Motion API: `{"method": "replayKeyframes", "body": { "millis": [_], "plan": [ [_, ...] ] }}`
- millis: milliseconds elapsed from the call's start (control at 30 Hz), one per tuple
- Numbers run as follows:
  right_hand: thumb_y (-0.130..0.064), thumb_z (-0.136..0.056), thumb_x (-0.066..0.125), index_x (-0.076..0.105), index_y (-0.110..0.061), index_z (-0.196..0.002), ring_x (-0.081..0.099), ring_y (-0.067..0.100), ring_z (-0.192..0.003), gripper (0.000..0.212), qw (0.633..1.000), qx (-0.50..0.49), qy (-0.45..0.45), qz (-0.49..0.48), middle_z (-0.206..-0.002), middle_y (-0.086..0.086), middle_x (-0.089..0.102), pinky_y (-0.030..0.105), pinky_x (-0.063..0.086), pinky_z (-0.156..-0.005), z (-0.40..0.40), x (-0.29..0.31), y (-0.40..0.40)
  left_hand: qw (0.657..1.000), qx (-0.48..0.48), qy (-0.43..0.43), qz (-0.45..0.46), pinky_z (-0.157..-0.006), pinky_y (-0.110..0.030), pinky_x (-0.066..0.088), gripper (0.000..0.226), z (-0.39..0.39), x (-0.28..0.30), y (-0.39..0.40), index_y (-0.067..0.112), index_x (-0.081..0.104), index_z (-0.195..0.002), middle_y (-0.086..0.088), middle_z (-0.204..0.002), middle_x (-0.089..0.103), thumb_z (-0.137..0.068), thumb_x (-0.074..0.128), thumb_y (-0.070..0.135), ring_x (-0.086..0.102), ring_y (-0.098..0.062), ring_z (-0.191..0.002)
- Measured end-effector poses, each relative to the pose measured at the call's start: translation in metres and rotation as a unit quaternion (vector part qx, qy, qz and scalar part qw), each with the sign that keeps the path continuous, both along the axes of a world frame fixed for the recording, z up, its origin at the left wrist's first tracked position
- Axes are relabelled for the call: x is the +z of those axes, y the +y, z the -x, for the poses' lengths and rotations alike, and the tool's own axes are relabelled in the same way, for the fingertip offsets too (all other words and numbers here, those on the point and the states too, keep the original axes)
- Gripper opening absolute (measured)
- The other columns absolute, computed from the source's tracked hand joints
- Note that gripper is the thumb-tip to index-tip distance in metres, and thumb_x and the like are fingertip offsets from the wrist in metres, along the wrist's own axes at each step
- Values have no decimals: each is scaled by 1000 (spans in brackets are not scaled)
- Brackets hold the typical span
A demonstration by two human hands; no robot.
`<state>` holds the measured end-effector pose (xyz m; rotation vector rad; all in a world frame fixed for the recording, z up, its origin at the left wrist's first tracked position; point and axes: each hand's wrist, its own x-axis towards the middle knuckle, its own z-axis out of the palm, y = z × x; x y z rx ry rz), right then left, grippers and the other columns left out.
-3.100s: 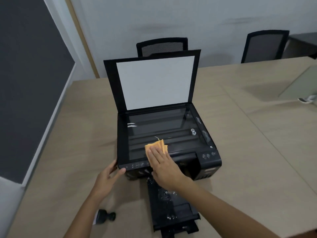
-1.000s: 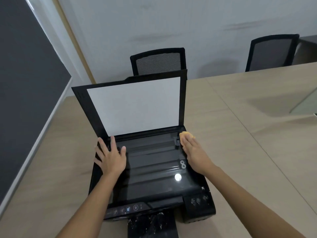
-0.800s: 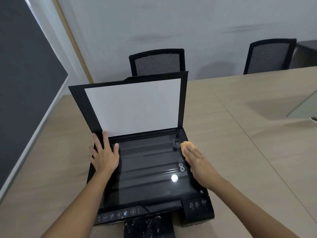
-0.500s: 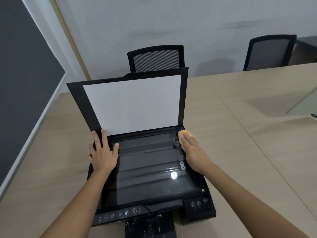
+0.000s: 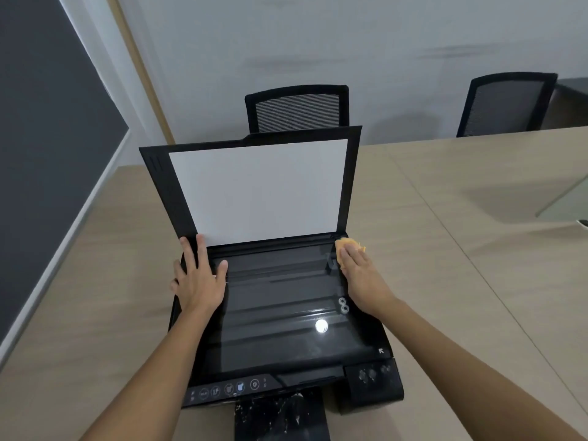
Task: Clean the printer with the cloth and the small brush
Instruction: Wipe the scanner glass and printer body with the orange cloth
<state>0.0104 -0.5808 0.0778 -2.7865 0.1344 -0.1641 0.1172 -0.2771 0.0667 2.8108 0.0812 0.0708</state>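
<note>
- I see the right hand [image 5: 362, 278] with its fingers straight and close together, laid flat on the orange cloth [image 5: 350, 244] and pressing it down.
- I see the cloth bunched under the fingertips at the far right corner of the printer [image 5: 286, 354], on the black rim beside the scanner glass [image 5: 280, 307], just below the lid hinge.
- I see the left hand [image 5: 199, 281] spread flat, fingers apart, on the left rim of the printer; its fingertips reach the foot of the raised lid [image 5: 261, 192].
- The lid stands open, white backing facing me.
- The printer sits on a tan table [image 5: 445, 281], its output tray [image 5: 283, 415] extended toward me.
- Two black mesh chairs [image 5: 299, 109] stand behind the table.
- I cannot find the small brush in this view.
</note>
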Motion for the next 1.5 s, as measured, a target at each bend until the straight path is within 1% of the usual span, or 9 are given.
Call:
{"method": "replayKeyframes", "body": {
  "millis": [167,433,667,967,1033,1100,1200,1367,1500],
  "plan": [
    [9,-88,49,30,3,-145,25,42,-142,60,998,40,-29,26,-153,20,30,47,16,-118,68,-18,-3,1000,-5,-1,-5,-104,-60,33,73,-5,1,-6,31,-2,-152,-3,-164,-6,-94,36,54,21,-44,-141],
    [8,-89,36,20,1,-148,17,33,-146,62,1000,5,20,8,-157,15,19,37,8,-122,-18,1,-4,1000,1,8,-8,-103,-60,34,74,-1,1,-1,30,-3,-153,-3,-164,-7,-94,35,55,22,-45,-141],
    [10,-87,45,29,0,-146,25,38,-144,61,999,33,-8,18,-154,17,30,38,9,-121,71,-16,0,1000,-3,-9,-9,-101,-60,36,72,-4,-1,-2,30,0,-152,-4,-164,-6,-94,35,55,23,-45,-140],
    [14,-84,38,21,-3,-148,16,31,-146,68,997,11,83,-1,-159,11,16,33,9,-120,19,20,8,1000,4,-7,1,-100,-62,36,73,-1,-1,3,30,0,-152,-4,-164,-4,-94,37,54,25,-45,-137],
    [12,-86,39,31,-8,-146,33,28,-140,64,995,35,92,-23,-155,11,29,31,26,-116,60,22,3,1000,-3,-11,1,-101,-62,34,74,-4,0,2,30,-1,-152,-4,-164,-4,-94,38,54,24,-45,-138],
    [-3,-94,43,48,-19,-135,62,25,-108,44,993,6,85,-81,-127,12,62,21,45,-86,112,28,-1,1000,-3,-13,2,-101,-62,34,74,-7,0,2,31,-1,-152,-4,-164,-5,-93,38,54,25,-47,-137],
    [-27,-99,41,54,-34,-126,63,-4,-103,30,974,-103,-32,-198,-112,-9,70,-2,39,-84,179,34,17,1000,-3,-11,5,-102,-63,31,75,-7,-3,1,31,-1,-152,-4,-164,-6,-93,39,54,26,-48,-135],
    [-28,-101,27,17,-5,-149,5,26,-150,54,990,-124,-32,-52,-160,11,12,35,11,-122,196,-22,84,1000,-5,-12,11,-104,-64,29,75,-6,-4,1,29,0,-152,-5,-164,-6,-93,41,53,26,-50,-135],
    [-38,-100,22,27,0,-146,14,36,-147,61,974,-217,-64,-7,-157,16,21,44,23,-118,180,-38,98,1000,1,-14,6,-102,-64,30,75,-10,-5,-1,30,-1,-151,-3,-164,-7,-93,40,53,25,-49,-136]
  ]
}}
